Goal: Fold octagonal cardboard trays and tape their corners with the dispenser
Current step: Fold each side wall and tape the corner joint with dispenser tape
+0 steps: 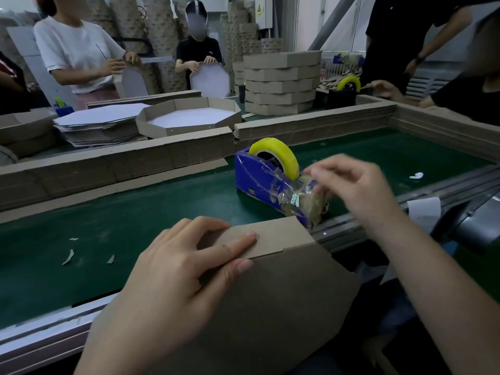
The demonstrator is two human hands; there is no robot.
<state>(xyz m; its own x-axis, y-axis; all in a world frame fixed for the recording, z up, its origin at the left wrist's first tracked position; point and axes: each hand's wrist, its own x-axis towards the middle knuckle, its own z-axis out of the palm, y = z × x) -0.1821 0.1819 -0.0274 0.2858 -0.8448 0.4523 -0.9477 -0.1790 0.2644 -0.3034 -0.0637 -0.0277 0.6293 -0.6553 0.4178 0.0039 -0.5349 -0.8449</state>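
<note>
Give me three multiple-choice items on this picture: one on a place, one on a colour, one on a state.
1. Where does the tape dispenser stand? A) on the green belt B) on a chair C) on the floor
2. What colour is its tape roll? A) red B) yellow C) white
3. What is the left hand doing? A) hanging idle B) holding scissors C) holding the cardboard tray
Answers: 1 A, its blue base sits on the belt; 2 B, the roll is bright yellow; 3 C, its fingers lie on the tray's folded edge.
</note>
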